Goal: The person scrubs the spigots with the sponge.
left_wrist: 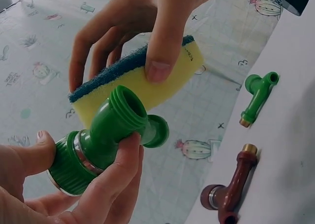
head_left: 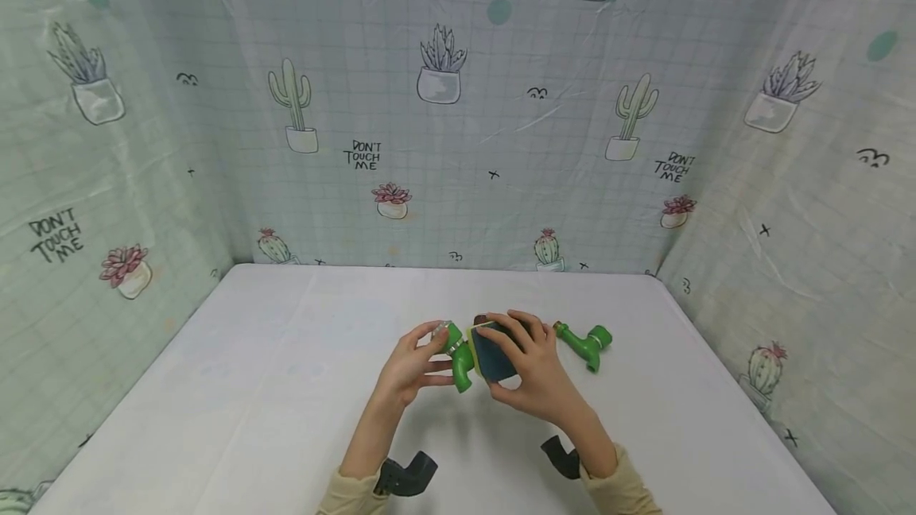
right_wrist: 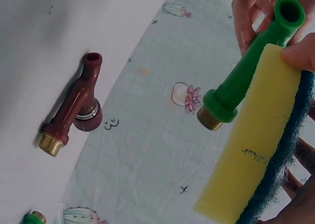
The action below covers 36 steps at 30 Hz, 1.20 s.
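1. The left hand (head_left: 408,368) has hold of a green tap (left_wrist: 104,125); its thumb and fingers are bent around the ribbed cap and the body. The tap is in the air, above the white table (head_left: 286,388).

2. The right hand (head_left: 533,364) grips a sponge (right_wrist: 256,145) between the thumb and the fingers. The yellow side is turned to the tap, and the blue rough side is turned away from it.

3. The sponge is at the tap, touching it or just beside it; I cannot tell which. So, in my judgement, the wiping of this tap is at its beginning or in its middle, and it is not finished.

4. Whether the surface is already clean, the pictures do not show.

5. A second green tap (head_left: 590,346) and a brown tap (right_wrist: 73,103) lie on the table, beyond the hands, and no hand holds them. Perhaps they are left for wiping, perhaps they are already done; their look does not decide this.
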Tool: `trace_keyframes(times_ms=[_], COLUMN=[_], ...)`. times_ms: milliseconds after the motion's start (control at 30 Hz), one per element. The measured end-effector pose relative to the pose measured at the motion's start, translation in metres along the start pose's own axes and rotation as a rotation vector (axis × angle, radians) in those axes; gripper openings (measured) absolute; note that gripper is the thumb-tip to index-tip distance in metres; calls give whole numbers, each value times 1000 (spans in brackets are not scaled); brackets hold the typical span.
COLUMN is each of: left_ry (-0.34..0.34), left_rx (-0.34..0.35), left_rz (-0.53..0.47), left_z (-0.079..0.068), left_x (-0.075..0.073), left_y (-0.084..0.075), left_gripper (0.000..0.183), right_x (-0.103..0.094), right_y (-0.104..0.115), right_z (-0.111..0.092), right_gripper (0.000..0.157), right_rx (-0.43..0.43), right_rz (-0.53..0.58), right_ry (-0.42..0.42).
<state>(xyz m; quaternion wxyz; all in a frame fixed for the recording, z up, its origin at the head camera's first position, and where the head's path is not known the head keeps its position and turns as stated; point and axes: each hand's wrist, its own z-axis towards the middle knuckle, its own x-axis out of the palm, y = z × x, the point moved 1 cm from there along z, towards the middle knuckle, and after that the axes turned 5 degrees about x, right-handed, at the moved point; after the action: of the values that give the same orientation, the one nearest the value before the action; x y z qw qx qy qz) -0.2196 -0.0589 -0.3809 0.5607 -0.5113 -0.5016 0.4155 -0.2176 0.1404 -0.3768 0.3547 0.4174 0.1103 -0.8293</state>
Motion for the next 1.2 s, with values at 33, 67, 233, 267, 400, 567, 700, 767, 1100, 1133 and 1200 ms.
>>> trace_keyframes(times_ms=[33,67,233,267,400,567,700,767,1100,1133,1200], left_ry=[0,0,0,-1,-7,-12,-30,-37,-46,-42,-30], left_rx=[-2,-3,-7,-5,-7,-12,-5,-2,3,7,14], left_rz=[0,2,10,13,16,10,6,7,56,61,69], left_z=[0,-1,-2,-2,-2,-2,-2,-1,2,1,1], left_x=[0,0,0,0,1,2,2,2,2,1,0], left_y=[0,0,0,1,3,3,2,3,4,4,4], left_gripper=[54,53,51,52,52,51,50,50,45,45,45], right_x=[0,1,4,5,8,6,3,2,7,8,10], right_y=[1,1,-9,-12,-21,-26,-24,-18,3,2,-3], right_z=[0,0,-1,-2,-5,-6,-5,-4,1,1,1], right_gripper=[75,75,75,75,74,73,74,75,77,76,75], right_rx=[-4,-6,-6,1,34,47,54,41,-20,-14,0], right_rz=[2,0,-34,-42,-60,-84,-86,-63,28,18,-10], right_ry=[-1,-5,-40,-44,-35,-35,-49,-41,12,11,3])
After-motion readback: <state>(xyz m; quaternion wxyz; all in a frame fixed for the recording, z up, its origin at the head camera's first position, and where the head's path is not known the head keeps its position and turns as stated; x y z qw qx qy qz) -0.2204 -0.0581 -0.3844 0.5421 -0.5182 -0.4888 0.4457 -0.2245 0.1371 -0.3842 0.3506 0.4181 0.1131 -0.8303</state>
